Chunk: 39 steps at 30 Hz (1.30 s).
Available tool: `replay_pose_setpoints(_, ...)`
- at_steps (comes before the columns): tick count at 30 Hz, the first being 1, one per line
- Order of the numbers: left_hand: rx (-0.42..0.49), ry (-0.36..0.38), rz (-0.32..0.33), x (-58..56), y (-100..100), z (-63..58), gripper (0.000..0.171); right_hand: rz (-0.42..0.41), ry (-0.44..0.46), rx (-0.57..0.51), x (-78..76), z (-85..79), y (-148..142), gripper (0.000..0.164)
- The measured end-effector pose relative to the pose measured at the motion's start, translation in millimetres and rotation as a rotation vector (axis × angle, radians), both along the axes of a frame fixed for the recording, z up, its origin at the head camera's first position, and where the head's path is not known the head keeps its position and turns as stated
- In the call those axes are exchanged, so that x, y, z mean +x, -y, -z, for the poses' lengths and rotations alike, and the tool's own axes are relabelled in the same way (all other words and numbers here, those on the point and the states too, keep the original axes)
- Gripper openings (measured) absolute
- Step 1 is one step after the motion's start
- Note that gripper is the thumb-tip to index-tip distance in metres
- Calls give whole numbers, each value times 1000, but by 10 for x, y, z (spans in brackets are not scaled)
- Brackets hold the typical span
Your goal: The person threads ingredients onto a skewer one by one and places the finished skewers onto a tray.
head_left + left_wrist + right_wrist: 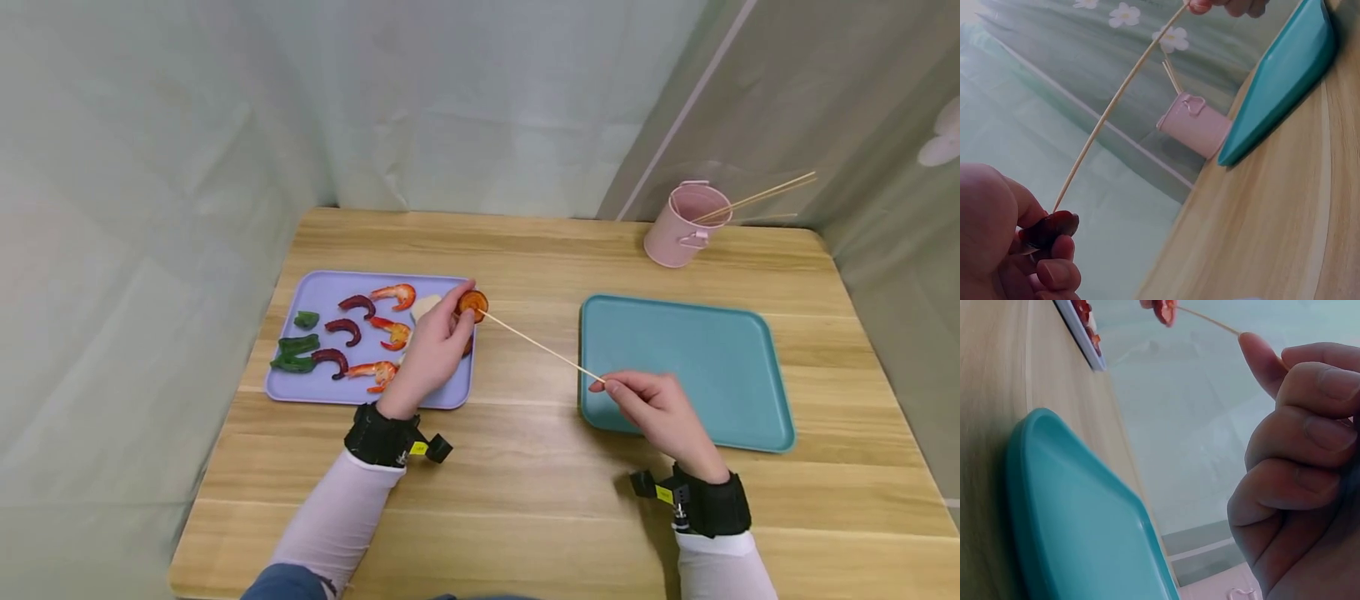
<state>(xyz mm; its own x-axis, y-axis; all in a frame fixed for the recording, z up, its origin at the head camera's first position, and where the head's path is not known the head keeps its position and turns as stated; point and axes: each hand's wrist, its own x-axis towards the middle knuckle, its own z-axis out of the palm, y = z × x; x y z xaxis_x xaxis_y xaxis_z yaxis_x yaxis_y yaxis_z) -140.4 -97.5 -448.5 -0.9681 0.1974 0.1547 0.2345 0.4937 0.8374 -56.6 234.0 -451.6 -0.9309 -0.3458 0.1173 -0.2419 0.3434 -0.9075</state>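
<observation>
My left hand (431,348) pinches a round orange-brown slice (472,302) above the right edge of the lavender tray (442,394). In my right hand (660,414), thumb and finger pinch one end of a thin bamboo skewer (536,343) over the near left part of the teal tray (686,367). The skewer's far end meets the slice; whether it has gone through is unclear. On the lavender tray lie several shrimp (393,293), dark red curled pieces that look like tentacles (343,331) and green pepper-like pieces (298,343). Pale pieces (425,307) are partly hidden behind my left hand.
A pink pail (671,237) stands at the back right of the wooden table (517,475), with several bamboo skewers (780,188) leaning out of it. Pale curtains (487,108) hang behind the table and along its sides.
</observation>
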Motion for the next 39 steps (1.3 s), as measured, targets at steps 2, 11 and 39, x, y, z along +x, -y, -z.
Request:
replay_pose_setpoints(2, -8, -7, -5, -1, -5, 15, 46, -2, -6, 5, 8, 0, 10, 18)
replay_pose_setpoints(11, 64, 21, -15, -2, -6, 20, 43, -1, 14, -16, 9, 24, 10, 19)
replay_pose_setpoints(39, 480, 136, 97, 42, -25, -81, 40, -35, 64, -11, -22, 87, 56, 21)
